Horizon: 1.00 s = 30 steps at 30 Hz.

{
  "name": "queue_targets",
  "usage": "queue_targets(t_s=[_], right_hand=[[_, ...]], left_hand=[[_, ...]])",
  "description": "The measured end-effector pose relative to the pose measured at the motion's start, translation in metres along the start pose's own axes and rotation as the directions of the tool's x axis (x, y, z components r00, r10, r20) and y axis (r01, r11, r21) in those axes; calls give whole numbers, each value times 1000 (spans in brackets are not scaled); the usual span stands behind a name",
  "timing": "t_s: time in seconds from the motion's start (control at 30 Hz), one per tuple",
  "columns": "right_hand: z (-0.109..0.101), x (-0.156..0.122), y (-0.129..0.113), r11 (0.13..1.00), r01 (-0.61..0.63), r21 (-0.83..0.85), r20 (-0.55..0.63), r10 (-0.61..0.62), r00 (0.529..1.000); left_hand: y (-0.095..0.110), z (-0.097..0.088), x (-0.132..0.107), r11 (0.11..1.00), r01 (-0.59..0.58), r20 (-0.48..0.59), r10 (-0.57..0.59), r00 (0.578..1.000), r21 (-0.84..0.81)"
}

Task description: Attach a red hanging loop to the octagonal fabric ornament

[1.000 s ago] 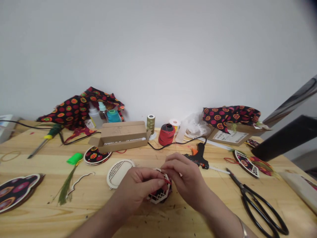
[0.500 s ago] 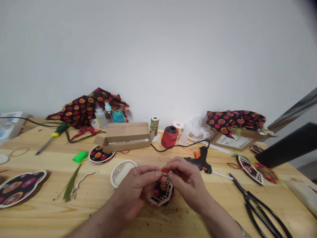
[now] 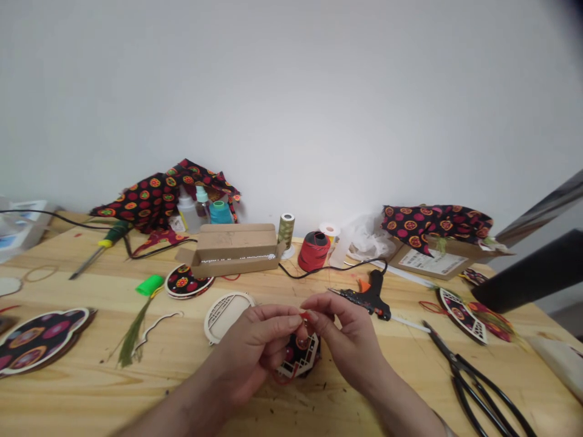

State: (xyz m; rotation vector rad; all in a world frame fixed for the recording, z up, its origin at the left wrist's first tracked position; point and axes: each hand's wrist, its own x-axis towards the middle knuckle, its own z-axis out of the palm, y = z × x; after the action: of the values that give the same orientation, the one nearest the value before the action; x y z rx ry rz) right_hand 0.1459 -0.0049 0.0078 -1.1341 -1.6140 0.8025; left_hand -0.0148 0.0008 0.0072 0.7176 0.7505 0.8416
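Note:
My left hand [image 3: 255, 346] and my right hand [image 3: 348, 340] meet low over the wooden table [image 3: 182, 376], near its front middle. Between them sits a small hexagonal wooden lattice ornament [image 3: 300, 358] backed with black fabric with red dots. My left hand grips it from the left. The thumbs and forefingers of both hands pinch a short red cord [image 3: 306, 315] at the ornament's top edge. Part of the ornament is hidden by my fingers.
A black glue gun [image 3: 368, 295] lies just behind my right hand, black scissors [image 3: 473, 379] at the right. A round lattice frame [image 3: 225, 312], a cardboard box [image 3: 232, 249], a red cord spool [image 3: 313, 250], patterned fabric [image 3: 159, 194] and finished ornaments [image 3: 40, 334] lie around.
My hands lifted the ornament's top edge slightly and brought the red cord up to a pinch between both hands. The view shifted a little, so everything on the table moved right.

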Motion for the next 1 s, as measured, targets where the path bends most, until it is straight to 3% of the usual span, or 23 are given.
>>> queue_targets(t_s=[0.13,0.27,0.5,0.7,0.9,1.0], right_hand=[[-1,1,-1,998,58,-40,-17,-59,998],[-1,2,-1,994,106,37,-18,-106,994],[3,2,0,972,-96,214,-11,100,995],[-1,4,-7,966,-30,258,56,16,998],[-6,3,-7,947,-78,311,160,29,987],[-7,4,-6,945,-76,317,150,29,988]], left_hand=[[0,0,1,1000,2,25,-2,1000,20],[1,1,2,1000,13,43,-14,999,16],[-1,-1,1,998,48,55,-46,997,-35],[0,-1,1,998,54,63,-51,997,-39],[1,0,2,997,56,58,-53,997,-60],[1,1,2,998,45,51,-43,998,-39]])
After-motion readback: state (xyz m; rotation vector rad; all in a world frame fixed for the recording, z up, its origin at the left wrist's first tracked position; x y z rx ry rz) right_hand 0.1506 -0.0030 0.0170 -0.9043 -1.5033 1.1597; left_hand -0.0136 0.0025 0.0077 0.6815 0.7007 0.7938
